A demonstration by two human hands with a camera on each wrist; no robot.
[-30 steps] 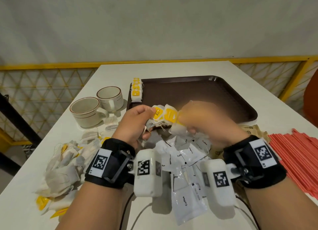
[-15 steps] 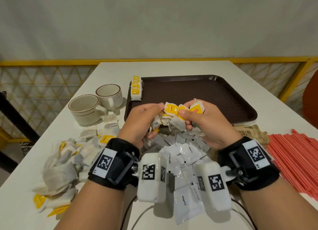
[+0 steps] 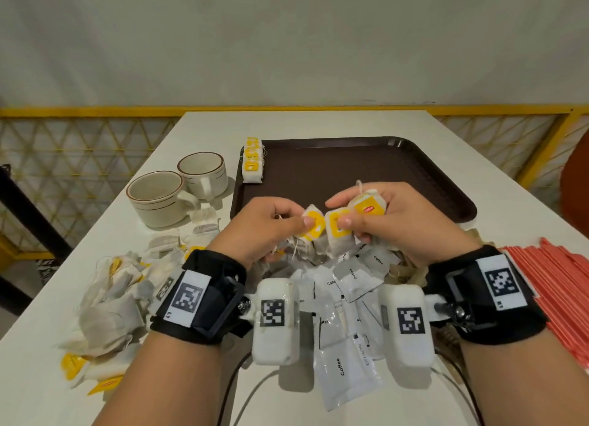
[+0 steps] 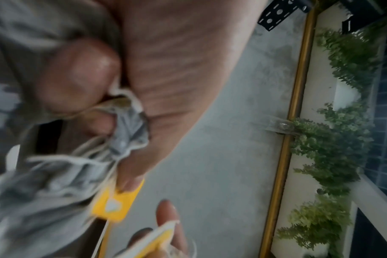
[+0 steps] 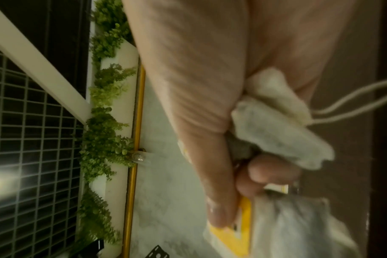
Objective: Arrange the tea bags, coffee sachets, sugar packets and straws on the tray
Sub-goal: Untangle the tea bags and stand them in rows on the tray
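1. Your left hand (image 3: 266,226) pinches a yellow-tagged tea bag (image 3: 312,223) above the tray's (image 3: 414,170) near edge.
2. Your right hand (image 3: 398,221) grips two more tea bags (image 3: 353,221), thumb pressed on one tag.
3. A short row of tea bags (image 3: 252,164) lies at the tray's far left corner.
4. Coffee sachets (image 3: 347,298) lie at the tabletop's near edge, straws (image 3: 561,285) along its right edge.

"Coffee" is printed on the white coffee sachets (image 3: 345,370) at lower centre; other print is unreadable.
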